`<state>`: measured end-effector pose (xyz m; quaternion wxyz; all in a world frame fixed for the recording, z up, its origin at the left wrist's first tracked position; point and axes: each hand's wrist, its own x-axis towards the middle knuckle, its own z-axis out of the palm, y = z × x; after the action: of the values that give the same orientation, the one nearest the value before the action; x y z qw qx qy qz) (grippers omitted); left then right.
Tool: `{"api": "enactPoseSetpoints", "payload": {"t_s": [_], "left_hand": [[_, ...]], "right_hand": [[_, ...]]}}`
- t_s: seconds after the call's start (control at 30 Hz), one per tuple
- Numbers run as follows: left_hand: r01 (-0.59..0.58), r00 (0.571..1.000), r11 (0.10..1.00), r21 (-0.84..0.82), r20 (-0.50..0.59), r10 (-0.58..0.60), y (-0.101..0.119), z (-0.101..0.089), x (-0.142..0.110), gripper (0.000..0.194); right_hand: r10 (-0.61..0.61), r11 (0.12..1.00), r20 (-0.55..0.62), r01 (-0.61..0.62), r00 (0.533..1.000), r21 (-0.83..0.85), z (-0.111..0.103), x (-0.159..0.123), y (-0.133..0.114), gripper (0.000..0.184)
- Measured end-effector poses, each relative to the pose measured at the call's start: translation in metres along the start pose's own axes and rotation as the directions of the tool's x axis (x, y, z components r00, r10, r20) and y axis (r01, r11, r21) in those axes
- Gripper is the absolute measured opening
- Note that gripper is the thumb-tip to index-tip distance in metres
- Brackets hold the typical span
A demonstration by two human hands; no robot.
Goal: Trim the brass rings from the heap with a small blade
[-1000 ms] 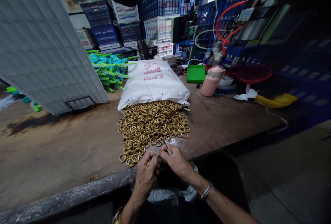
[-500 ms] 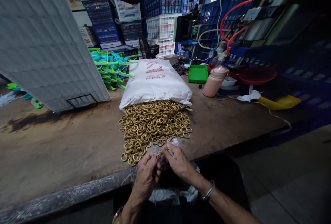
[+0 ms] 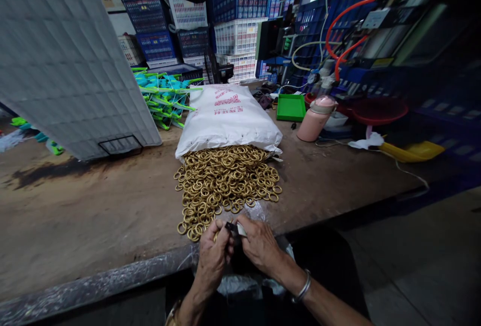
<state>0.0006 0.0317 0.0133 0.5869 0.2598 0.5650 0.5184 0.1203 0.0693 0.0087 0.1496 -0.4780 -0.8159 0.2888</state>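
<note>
My left hand (image 3: 212, 252) is closed at the table's front edge, pinching a gold-coloured ring (image 3: 216, 236) that its fingers mostly cover. Just to the right, my right hand (image 3: 262, 247) grips a small knife (image 3: 241, 230) with a pale handle. The knife's dark blade points left and meets the left fingertips, at the ring. Beyond both hands lies a loose heap of gold-coloured rings (image 3: 225, 178). It spreads from the mouth of a white sack (image 3: 231, 120) with red print.
A grey padded panel (image 3: 75, 65) leans over the table (image 3: 112, 210) at left, beside green and turquoise plastic pieces (image 3: 165, 95). At right stand a green tray (image 3: 291, 108), a pink bottle (image 3: 315, 119), a yellow scoop (image 3: 413, 151) and a machine with red hoses (image 3: 332, 20). Stacked crates (image 3: 240, 35) fill the back.
The knife was upright in my right hand, then tucked back as those fingers met the ring; now its blade is turned left against the ring. My left hand keeps its pinch. The view shifts slightly.
</note>
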Motion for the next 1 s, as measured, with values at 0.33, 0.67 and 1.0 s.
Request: {"api": "enactPoseSetpoints", "payload": {"t_s": [0.33,0.67,1.0], "left_hand": [[0.017,0.986,1.000,-0.019,0.168,-0.014,-0.010,-0.006,-0.023,0.036],[0.590,0.805,0.788,-0.176,0.203,-0.557,-0.070,-0.009,-0.020,0.016],[0.464,0.863,0.741,-0.486,0.060,-0.501,-0.102,-0.015,0.007,0.009]], "right_hand": [[0.030,0.971,0.036,-0.020,0.999,-0.239,-0.004,0.003,0.014,0.027],[-0.074,0.991,-0.177,0.052,0.981,-0.124,0.009,0.032,0.012,0.031],[-0.067,0.962,-0.136,0.028,0.988,-0.271,0.021,0.062,-0.013,0.029]]}}
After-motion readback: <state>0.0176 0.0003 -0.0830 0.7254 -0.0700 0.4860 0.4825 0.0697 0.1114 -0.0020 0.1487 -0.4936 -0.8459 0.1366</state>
